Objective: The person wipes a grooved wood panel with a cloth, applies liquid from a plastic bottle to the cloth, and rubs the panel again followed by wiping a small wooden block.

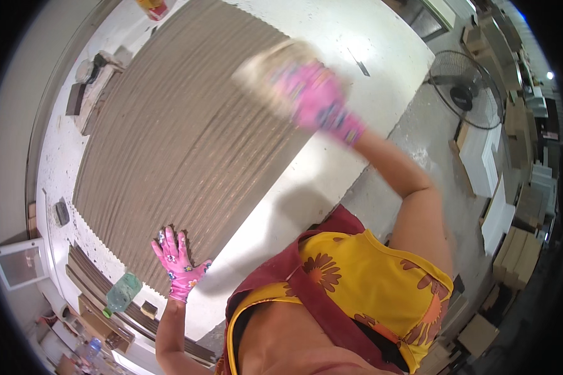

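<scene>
Panel (181,137), grey and ribbed, lies flat on white table (356,56). Left hand (178,262), pink-gloved, fingers spread flat on near edge, bracing panel, grasping nothing. Right hand (316,97) blurred at far edge, seems clenched on pale pad (266,65), pressed against ribs. Green bottle (122,294) near left.

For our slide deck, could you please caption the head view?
Left hand in a pink glove flat on a ribbed brown panel; the blurred right hand presses a pad onto it.
</scene>
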Demonstrator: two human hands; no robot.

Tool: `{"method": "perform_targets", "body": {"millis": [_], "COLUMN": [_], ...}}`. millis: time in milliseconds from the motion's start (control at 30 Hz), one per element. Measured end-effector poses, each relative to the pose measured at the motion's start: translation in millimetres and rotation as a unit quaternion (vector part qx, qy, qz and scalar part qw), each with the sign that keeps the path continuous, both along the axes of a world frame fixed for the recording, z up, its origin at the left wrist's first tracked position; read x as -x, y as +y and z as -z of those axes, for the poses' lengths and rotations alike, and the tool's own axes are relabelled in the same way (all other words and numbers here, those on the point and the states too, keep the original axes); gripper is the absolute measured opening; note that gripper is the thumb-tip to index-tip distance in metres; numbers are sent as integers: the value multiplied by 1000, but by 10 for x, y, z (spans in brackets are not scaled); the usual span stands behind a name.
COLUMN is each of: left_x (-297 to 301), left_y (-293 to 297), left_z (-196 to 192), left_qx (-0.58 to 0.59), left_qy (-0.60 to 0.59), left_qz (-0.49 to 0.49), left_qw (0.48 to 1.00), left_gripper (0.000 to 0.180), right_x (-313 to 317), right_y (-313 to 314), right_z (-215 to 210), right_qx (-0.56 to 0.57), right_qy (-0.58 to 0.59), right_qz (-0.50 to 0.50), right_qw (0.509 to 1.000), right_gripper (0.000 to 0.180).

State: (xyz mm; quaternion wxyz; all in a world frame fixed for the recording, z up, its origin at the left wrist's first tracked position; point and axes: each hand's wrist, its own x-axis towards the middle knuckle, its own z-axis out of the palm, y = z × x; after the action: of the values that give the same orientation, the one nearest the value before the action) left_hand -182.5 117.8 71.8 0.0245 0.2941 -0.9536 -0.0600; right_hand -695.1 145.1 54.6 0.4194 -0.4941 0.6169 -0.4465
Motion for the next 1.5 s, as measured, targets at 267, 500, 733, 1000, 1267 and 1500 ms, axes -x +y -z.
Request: {"method": "perform_targets", "body": {"millis": [267,500,733,1000,1267,1500], "left_x": [6,-122,-1096,-1029,-1024,-1270], "left_y": [32,35,824,1161,1174,1307], "left_z": [-1,21,312,574,490,1192], "left_qx": [-10,-15,102,-161,-163,-194], "left_qy": [-7,13,78,530,586,656], "left_qz": [18,-47,-485,-608,-577,-559], "left_qw": [1000,999,865,569,546,468], "left_gripper": [102,107,123,125,129,80], "right_x": [-438,1521,211,-281,-3085,-5668], "right_y": [440,367,898,382,204,37], "right_z": [442,-2,-115,140,83,-197], "right_qx": [-44,124,52,155,200,229], "right_qy": [458,655,618,563,566,424], "right_qz": [-50,204,-112,-292,-434,-527], "right_qw": [887,717,777,758,672,700], "right_gripper": [48,28,61,54,41,38]}}
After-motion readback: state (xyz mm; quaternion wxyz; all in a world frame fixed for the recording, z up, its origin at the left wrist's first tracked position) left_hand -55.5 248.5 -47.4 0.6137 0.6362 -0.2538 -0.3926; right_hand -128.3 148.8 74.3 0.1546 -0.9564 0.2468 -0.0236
